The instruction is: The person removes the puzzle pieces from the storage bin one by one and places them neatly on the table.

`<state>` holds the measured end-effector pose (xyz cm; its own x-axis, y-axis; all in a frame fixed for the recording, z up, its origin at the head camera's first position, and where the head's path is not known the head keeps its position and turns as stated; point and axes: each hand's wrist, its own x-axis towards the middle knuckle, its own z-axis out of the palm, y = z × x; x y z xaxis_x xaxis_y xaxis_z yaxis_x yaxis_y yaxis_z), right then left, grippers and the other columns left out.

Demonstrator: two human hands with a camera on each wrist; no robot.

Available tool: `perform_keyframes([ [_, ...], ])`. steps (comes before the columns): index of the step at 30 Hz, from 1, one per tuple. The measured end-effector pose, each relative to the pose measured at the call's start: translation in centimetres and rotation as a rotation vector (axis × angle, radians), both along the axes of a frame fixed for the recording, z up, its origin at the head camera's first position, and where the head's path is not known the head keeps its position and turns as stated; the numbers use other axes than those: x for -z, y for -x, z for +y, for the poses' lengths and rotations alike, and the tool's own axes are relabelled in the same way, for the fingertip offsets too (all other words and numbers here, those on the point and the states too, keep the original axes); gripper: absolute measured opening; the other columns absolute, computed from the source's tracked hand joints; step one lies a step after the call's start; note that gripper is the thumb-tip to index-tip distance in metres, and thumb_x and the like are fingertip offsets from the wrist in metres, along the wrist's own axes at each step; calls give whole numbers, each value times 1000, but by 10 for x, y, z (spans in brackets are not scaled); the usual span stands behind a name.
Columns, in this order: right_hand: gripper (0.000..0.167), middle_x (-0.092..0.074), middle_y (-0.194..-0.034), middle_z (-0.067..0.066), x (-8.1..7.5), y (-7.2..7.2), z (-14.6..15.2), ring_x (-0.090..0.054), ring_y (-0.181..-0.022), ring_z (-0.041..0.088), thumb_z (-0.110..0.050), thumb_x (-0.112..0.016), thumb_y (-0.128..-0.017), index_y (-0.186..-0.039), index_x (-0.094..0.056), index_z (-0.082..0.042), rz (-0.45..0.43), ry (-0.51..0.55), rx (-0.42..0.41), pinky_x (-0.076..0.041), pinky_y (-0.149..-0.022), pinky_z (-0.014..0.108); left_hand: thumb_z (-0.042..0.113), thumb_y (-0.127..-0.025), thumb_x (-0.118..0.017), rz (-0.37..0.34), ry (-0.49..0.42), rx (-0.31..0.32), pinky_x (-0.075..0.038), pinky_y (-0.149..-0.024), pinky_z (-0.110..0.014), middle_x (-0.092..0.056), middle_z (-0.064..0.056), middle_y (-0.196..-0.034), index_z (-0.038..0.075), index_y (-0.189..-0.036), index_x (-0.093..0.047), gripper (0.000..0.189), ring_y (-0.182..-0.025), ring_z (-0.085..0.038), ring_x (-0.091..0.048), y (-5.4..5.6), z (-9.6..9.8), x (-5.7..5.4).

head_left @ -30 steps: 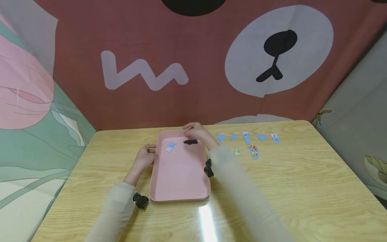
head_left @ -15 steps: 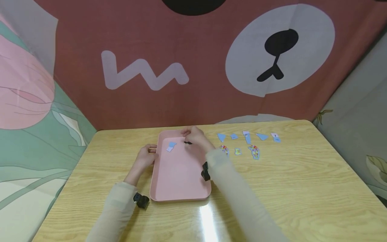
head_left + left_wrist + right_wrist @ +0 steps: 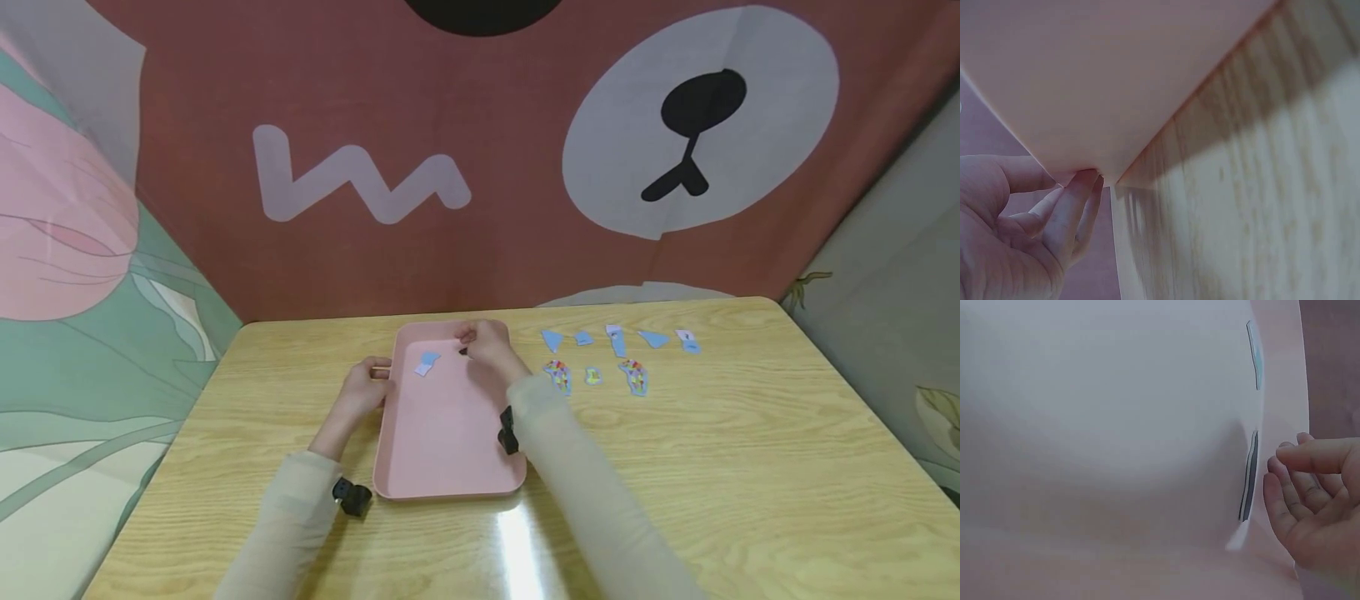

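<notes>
A pink tray lies on the table. My left hand grips its left side, with the thumb at the rim and the fingers against the outer wall in the left wrist view. Near the tray's far end, my right hand hovers with loosely bent fingers and nothing between them. Just beside its fingertips lies a thin, flat black piece with a pale edge; the hand covers most of it in the head view. A flat blue-and-white piece lies to its left in the tray.
Right of the tray, several flat blue pieces form a back row. In front of them lie two multicoloured pieces with a small yellowish piece between. A red-brown patterned cloth hangs behind the table's far edge.
My right hand has come down from the tray's far rim over the black piece, covering most of it. The sleeve's shift uncovers a multicoloured piece. My left hand stays put.
</notes>
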<state>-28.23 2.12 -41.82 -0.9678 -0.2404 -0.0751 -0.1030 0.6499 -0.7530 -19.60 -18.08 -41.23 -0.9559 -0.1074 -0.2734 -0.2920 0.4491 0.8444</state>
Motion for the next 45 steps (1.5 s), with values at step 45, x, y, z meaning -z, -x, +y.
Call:
perform_keyframes([
  [45,32,-69,-112,14,6,-12,-7,-61,-103,25,6,-70,-79,-110,-69,0,-102,-65,-211,-52,-95,33,-3,-88,-51,0,-38,15,-57,-68,-29,-53,-31,-127,-8,-133,-44,46,-89,-25,-65,-2,3,-2],
])
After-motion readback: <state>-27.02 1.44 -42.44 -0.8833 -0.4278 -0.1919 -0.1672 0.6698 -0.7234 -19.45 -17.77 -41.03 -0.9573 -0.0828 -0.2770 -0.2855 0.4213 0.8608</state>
